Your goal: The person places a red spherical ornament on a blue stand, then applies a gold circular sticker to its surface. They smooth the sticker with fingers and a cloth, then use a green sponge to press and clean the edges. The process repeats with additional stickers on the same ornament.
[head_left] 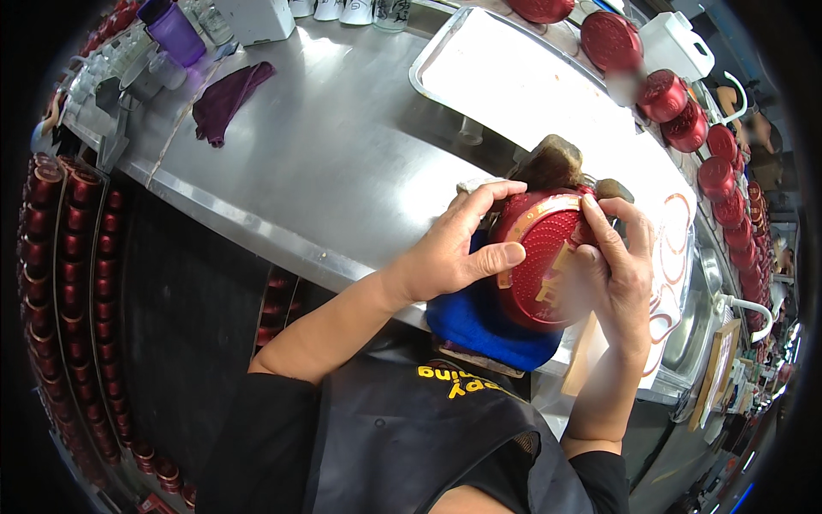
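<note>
Worktop (282, 180): smooth, shiny steel
Stone (550, 163): rough, brown, lumpy, just behind the vessel
Red vessel (535, 270): rounded, glossy, dotted; gold strip (524, 221) curving along its upper part; lies on the blue cloth (484, 330) at the worktop's front edge
Left hand (447, 250): fingers grasping the vessel's left side
Right hand (627, 274): fingers bent, holding its upper right
Room: steel stretches leftward to the purple cloth (231, 101)

A shiny grey steel desk (342, 163) carries a crumpled dark-purple cloth (229, 104) toward its left end and a white square-sided box (259, 23) by its far edge.
</note>
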The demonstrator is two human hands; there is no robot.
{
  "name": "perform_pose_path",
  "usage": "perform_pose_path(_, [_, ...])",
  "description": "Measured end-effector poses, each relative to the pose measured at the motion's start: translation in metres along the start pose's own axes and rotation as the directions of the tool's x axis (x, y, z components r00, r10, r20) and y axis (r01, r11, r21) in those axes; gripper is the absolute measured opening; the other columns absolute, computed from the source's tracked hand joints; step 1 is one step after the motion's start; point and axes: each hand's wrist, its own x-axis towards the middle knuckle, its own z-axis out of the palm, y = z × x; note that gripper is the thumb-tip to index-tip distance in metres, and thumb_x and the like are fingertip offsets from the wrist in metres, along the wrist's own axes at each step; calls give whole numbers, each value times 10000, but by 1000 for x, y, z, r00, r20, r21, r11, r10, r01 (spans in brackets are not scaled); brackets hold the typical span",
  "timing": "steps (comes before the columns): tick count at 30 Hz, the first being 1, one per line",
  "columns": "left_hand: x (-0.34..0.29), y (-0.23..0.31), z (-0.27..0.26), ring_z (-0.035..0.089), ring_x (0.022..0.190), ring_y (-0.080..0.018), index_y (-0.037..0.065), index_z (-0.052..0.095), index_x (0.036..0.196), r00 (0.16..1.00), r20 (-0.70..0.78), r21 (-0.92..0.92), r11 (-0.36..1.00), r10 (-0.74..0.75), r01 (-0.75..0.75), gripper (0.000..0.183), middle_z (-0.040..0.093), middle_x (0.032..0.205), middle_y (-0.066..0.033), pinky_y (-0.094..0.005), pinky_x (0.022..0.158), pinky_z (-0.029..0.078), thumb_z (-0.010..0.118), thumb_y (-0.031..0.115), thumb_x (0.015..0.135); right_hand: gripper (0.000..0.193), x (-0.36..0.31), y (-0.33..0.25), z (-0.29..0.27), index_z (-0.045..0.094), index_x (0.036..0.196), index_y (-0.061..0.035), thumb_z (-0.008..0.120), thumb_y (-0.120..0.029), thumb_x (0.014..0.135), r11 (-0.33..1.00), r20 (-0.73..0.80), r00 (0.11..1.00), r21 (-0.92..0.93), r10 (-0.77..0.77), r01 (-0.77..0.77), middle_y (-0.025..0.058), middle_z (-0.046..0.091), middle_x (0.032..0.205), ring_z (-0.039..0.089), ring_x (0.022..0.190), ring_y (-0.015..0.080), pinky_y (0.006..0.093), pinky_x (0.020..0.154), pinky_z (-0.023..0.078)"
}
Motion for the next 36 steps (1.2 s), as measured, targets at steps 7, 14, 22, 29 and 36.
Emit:
perform_pose_path(7, [-2,-3,5,477,1344,-360,42,419,1509,995,-64,116,991,78,-70,796,513,1437,-217,-447,1153,366,745,479,928,450,-1,-1,1,698,1331,-97,749,-111,885,1000,0,1000,3,9,-9,137,590,1239,559,1164,333,445,1018,467])
perform_pose_path(14, [-6,-7,3,439,1406,-357,21,390,1538,998,-21,-125,991,51,-53,793,472,1493,-228,-443,1183,331,661,521,986,410,-1,1,1,674,1368,-105,684,-173,965,999,2,1000,-30,-24,24,143,596,1244,569,1163,331,438,1020,468])
perform_pose_path(22, [-9,-7,4,419,1419,-412,27,360,1550,995,-47,149,985,92,-84,895,448,1507,-271,-476,1195,320,736,535,916,384,-2,1,3,690,1356,-119,680,-168,975,1000,-14,1000,7,-1,2,136,613,1227,613,1131,320,428,967,511])
perform_pose_path(29, [-9,-8,4,409,1428,-428,24,349,1558,995,-42,116,990,87,-82,902,431,1523,-281,-487,1204,314,731,534,919,389,-2,0,2,689,1361,-129,682,-162,974,1000,-9,1000,-27,6,-6,124,610,1234,619,1123,304,415,950,524])
perform_pose_path(36, [-11,-12,1,323,1477,-494,25,292,1594,997,9,132,988,78,-78,960,352,1601,-290,-536,1254,184,691,586,926,389,-3,-1,3,689,1364,-138,679,-168,976,999,-12,1000,-52,4,-5,117,613,1237,620,1121,298,415,950,527])
